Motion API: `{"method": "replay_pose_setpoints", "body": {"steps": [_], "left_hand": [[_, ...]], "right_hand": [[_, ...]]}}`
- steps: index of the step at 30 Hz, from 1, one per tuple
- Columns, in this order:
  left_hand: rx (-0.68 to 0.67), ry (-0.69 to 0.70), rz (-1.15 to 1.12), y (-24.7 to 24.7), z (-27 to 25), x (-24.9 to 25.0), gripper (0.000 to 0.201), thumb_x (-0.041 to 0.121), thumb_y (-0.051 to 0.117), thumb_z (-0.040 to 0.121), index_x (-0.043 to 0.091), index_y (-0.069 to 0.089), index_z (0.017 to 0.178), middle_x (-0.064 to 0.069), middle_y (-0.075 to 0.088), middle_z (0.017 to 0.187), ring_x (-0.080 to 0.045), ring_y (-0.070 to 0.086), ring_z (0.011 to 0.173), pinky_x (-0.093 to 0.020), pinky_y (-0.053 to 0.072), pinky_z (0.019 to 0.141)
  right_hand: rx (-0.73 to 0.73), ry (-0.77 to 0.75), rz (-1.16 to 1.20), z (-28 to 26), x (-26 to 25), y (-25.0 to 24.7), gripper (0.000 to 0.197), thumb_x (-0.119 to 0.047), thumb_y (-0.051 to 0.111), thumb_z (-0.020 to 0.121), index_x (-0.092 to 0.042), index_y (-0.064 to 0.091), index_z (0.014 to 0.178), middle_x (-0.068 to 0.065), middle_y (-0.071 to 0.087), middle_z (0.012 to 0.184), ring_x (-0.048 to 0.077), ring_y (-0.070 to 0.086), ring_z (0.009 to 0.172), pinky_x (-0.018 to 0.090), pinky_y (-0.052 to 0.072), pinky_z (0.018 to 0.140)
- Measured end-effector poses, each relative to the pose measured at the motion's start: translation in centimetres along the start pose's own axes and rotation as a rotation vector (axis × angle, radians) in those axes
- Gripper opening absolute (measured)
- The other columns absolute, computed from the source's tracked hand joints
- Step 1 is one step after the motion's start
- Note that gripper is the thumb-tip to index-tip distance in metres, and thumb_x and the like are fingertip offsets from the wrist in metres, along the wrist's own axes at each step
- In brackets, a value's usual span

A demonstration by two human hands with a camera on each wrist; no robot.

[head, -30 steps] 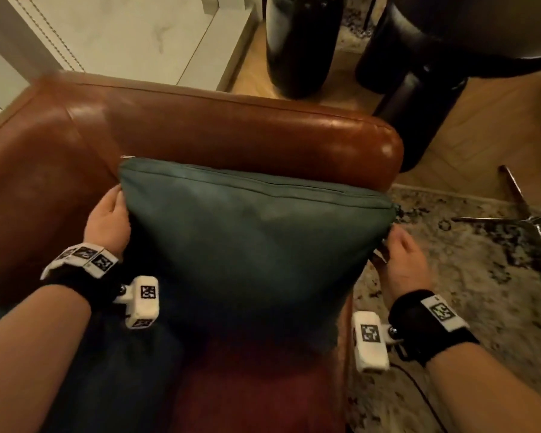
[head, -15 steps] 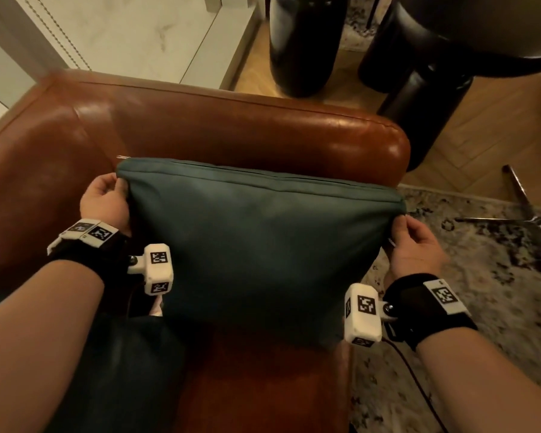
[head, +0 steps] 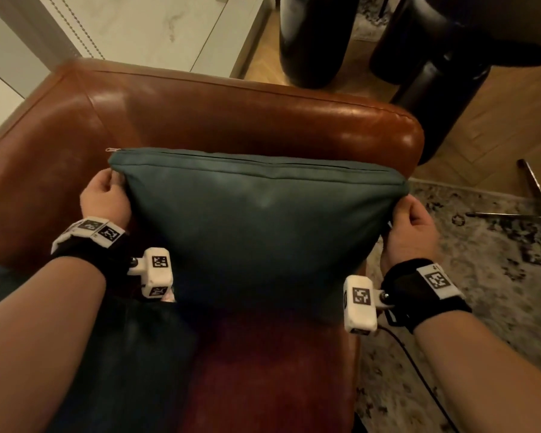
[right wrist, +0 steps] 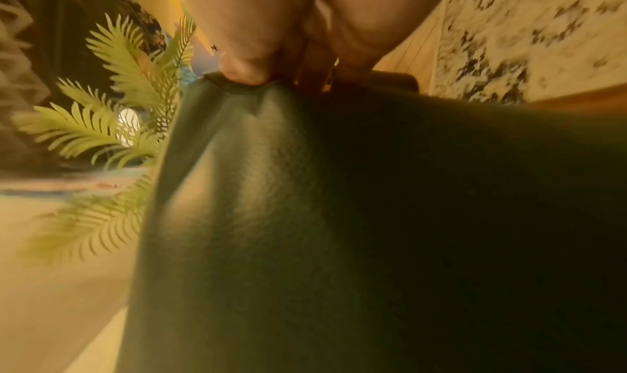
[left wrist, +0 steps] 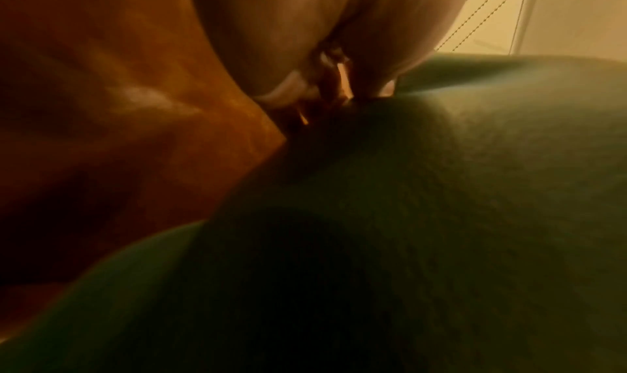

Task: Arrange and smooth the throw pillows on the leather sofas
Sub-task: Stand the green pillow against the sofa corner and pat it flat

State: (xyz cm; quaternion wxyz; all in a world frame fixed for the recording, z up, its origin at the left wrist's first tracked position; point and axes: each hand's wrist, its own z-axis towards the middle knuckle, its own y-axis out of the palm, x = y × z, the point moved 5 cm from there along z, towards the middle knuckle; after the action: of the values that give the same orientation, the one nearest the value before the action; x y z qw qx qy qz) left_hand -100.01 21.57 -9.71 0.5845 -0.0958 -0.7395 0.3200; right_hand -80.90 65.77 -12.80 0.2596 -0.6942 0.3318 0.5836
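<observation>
- The pillow is dark green and stands on its lower edge on the seat of the sofa, in the middle of the head view. Its face is turned toward the person, and the back of it is near the brown leather backrest; I cannot tell if they touch.
- The left hand is at 9 o'clock from the pillow and pinches its upper left corner. The thumb and the curled fingers close on the fabric there, as the left wrist view shows.
- The right hand is at 3 o'clock and pinches the upper right corner in the same way. In the right wrist view the thumb presses on the seam.
- I think both corners are held so that the cover is pulled tight and the top edge becomes straight. This grip also keeps the pillow upright while it is placed.
- The long axis of the pillow goes from 9 to 3 o'clock, almost parallel with the top of the backrest. The zipper edge points up, toward 12 o'clock, and a small metal pull shows at its left end.
- A second dark cushion lies at 7 o'clock on the seat, under the left forearm.
- At 4 o'clock, beside the sofa, a patterned rug covers the floor.
</observation>
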Motion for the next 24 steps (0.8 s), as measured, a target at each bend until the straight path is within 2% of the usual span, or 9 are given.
{"method": "replay_pose_setpoints", "body": {"steps": [3, 5, 7, 10, 12, 14, 18, 22, 24], "left_hand": [[-0.106, -0.119, 0.012, 0.8, -1.4, -1.9, 0.058, 0.047, 0.027, 0.102, 0.007, 0.052, 0.137, -0.016, 0.056, 0.134, -0.015, 0.045, 0.102, -0.030, 0.037, 0.089], [-0.117, -0.159, -0.058, 1.4, -2.0, -3.0, 0.058, 0.053, 0.029, 0.099, 0.016, 0.055, 0.133, -0.001, 0.061, 0.118, -0.021, 0.055, 0.113, -0.036, 0.043, 0.099], [-0.053, -0.152, -0.089, 1.3, -2.1, -3.1, 0.029, 0.040, 0.035, 0.103, 0.029, 0.062, 0.109, 0.013, 0.058, 0.090, -0.019, 0.056, 0.105, -0.028, 0.041, 0.087], [0.046, -0.121, -0.112, 0.7, -1.9, -0.8, 0.033, 0.035, 0.038, 0.104, 0.032, 0.054, 0.076, 0.019, 0.049, 0.074, -0.014, 0.048, 0.096, -0.026, 0.035, 0.079], [0.069, -0.114, -0.100, 0.5, -1.8, -0.1, 0.028, 0.038, 0.036, 0.105, 0.031, 0.058, 0.091, 0.017, 0.055, 0.081, -0.015, 0.050, 0.099, -0.024, 0.034, 0.078], [0.053, -0.137, -0.067, 0.7, -1.9, -0.3, 0.040, 0.038, 0.030, 0.106, 0.018, 0.060, 0.123, 0.000, 0.065, 0.116, -0.024, 0.052, 0.120, -0.026, 0.035, 0.087], [-0.033, -0.258, 0.026, 1.5, -3.8, -4.4, 0.060, 0.041, 0.018, 0.106, 0.003, 0.040, 0.146, -0.023, 0.043, 0.148, -0.039, 0.041, 0.136, -0.041, 0.033, 0.110], [-0.146, -0.274, -0.283, 2.8, -5.1, -7.6, 0.036, 0.043, 0.065, 0.087, 0.027, 0.069, 0.119, -0.007, 0.065, 0.128, -0.028, 0.059, 0.121, -0.046, 0.046, 0.104], [-0.088, -0.245, -0.359, 2.4, -4.3, -7.8, 0.013, 0.034, 0.063, 0.087, 0.031, 0.076, 0.089, -0.003, 0.072, 0.103, -0.026, 0.066, 0.102, -0.043, 0.051, 0.091]], "right_hand": [[-0.064, 0.137, 0.077, -2.0, 1.8, -0.7, 0.043, -0.069, 0.060, 0.079, -0.043, 0.069, 0.112, -0.012, 0.068, 0.122, 0.012, 0.060, 0.119, 0.040, 0.046, 0.104], [-0.090, 0.191, 0.120, -3.1, 3.0, -1.1, 0.033, -0.045, 0.057, 0.093, -0.031, 0.066, 0.121, -0.008, 0.067, 0.124, 0.014, 0.058, 0.121, 0.029, 0.048, 0.097], [-0.070, 0.160, 0.111, -3.4, 2.5, -0.9, 0.032, -0.049, 0.064, 0.084, -0.028, 0.071, 0.108, -0.011, 0.073, 0.110, 0.010, 0.063, 0.111, 0.024, 0.051, 0.090], [0.011, 0.073, 0.097, -2.3, 0.6, -0.7, 0.056, -0.066, 0.074, 0.057, -0.027, 0.076, 0.098, -0.006, 0.074, 0.109, 0.012, 0.065, 0.110, 0.031, 0.051, 0.097], [-0.002, 0.031, 0.133, -1.7, 0.1, -0.5, 0.042, -0.060, 0.075, 0.061, -0.031, 0.077, 0.092, -0.008, 0.075, 0.104, 0.015, 0.066, 0.111, 0.029, 0.052, 0.094], [-0.048, 0.036, 0.103, -1.8, 0.5, -0.5, 0.044, -0.063, 0.073, 0.065, -0.033, 0.077, 0.097, -0.009, 0.074, 0.107, 0.017, 0.064, 0.114, 0.030, 0.052, 0.094], [-0.108, 0.196, 0.011, -3.5, 3.7, -2.4, 0.069, -0.083, 0.065, 0.059, -0.046, 0.066, 0.118, -0.010, 0.064, 0.128, 0.017, 0.057, 0.122, 0.047, 0.044, 0.105], [-0.099, 0.216, -0.002, -4.5, 4.7, -2.3, 0.060, -0.081, 0.070, 0.052, -0.052, 0.069, 0.105, -0.009, 0.064, 0.128, 0.015, 0.056, 0.124, 0.047, 0.042, 0.108], [-0.081, 0.176, 0.023, -3.8, 4.0, -2.1, 0.058, -0.075, 0.076, 0.050, -0.046, 0.074, 0.100, -0.009, 0.070, 0.119, 0.013, 0.061, 0.117, 0.042, 0.046, 0.105]]}}
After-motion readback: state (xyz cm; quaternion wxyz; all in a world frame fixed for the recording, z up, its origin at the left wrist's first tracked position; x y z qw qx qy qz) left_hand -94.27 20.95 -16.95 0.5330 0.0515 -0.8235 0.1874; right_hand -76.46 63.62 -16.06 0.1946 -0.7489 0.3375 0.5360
